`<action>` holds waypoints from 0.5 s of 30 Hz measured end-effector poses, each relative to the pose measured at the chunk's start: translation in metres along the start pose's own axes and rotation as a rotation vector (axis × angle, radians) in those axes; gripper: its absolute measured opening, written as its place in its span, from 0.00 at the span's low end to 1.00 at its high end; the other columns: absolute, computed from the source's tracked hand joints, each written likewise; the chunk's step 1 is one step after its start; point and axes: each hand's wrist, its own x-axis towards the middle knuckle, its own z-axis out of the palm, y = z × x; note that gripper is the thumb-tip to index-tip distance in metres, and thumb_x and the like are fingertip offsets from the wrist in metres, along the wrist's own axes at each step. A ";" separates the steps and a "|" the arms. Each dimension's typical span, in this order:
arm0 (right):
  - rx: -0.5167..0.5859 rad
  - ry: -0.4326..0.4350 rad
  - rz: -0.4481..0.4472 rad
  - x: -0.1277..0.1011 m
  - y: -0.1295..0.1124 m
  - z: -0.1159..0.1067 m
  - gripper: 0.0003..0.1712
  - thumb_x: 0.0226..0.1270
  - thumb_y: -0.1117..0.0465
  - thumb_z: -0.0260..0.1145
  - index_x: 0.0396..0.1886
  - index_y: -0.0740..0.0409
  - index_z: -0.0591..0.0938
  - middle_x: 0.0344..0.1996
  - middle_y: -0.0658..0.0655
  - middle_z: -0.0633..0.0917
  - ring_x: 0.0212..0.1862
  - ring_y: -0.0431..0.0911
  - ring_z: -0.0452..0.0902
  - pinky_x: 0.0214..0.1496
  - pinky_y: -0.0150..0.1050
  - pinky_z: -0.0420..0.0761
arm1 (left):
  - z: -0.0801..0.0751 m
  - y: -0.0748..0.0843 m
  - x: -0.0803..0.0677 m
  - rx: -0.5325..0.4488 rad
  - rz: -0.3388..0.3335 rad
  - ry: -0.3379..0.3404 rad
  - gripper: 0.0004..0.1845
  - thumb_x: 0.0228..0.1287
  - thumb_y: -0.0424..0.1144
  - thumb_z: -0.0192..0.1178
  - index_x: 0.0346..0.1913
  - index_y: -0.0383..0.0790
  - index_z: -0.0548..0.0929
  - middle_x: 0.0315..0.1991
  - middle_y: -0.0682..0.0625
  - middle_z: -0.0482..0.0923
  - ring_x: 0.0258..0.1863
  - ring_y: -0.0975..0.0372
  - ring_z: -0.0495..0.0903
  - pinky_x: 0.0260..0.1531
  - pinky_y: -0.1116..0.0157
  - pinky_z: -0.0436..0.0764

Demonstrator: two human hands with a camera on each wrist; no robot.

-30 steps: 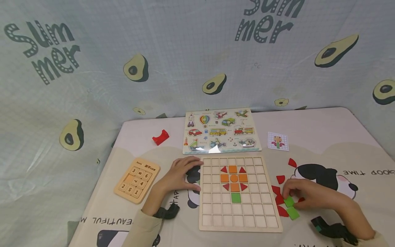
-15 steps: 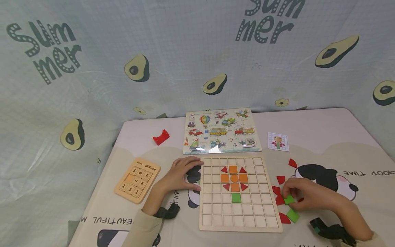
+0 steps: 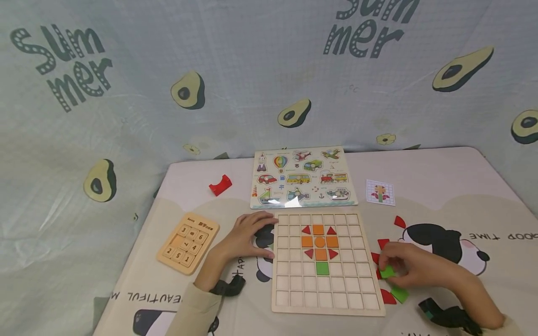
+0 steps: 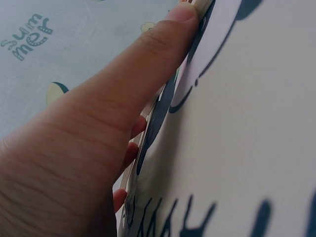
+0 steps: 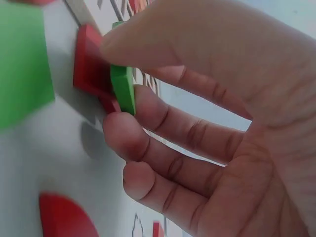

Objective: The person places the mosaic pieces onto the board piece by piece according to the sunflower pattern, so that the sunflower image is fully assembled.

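A wooden grid board [image 3: 323, 298] lies in front of me, with an orange and red flower pattern [image 3: 320, 242] and one green square [image 3: 322, 268] set in its cells. My right hand [image 3: 405, 269] pinches a green square piece [image 3: 387, 272] [image 5: 123, 89] just right of the board, lifted above red pieces [image 5: 89, 61]. Another green square [image 3: 399, 294] [image 5: 22, 64] lies on the mat near it. My left hand [image 3: 248, 235] rests flat on the mat with its fingers [image 4: 148, 64] straight, touching the board's left edge.
A vehicle puzzle board [image 3: 302, 178] lies behind the grid board. A number slide puzzle [image 3: 187, 241] sits at the left, a red block [image 3: 220, 185] beyond it. A small pattern card [image 3: 380, 192] and loose red pieces [image 3: 399, 222] lie at the right.
My right hand has picked a green square up off the mat and moved it slightly left toward the board. The left hand has stayed in place.
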 end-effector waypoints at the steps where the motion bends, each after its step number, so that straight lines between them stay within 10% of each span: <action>1: -0.005 -0.003 0.007 0.002 -0.001 0.001 0.18 0.51 0.67 0.75 0.36 0.43 0.79 0.31 0.41 0.76 0.32 0.34 0.71 0.29 0.27 0.74 | 0.000 0.000 0.000 0.003 0.000 -0.001 0.45 0.44 0.57 0.76 0.68 0.50 0.71 0.70 0.49 0.64 0.71 0.54 0.59 0.68 0.48 0.53; 15: -0.002 -0.087 0.105 0.032 -0.027 0.016 0.15 0.54 0.61 0.73 0.39 0.44 0.79 0.34 0.41 0.75 0.33 0.32 0.70 0.29 0.27 0.75 | -0.001 0.000 0.001 0.008 0.016 0.010 0.45 0.44 0.57 0.76 0.68 0.50 0.72 0.70 0.48 0.64 0.70 0.53 0.59 0.67 0.47 0.54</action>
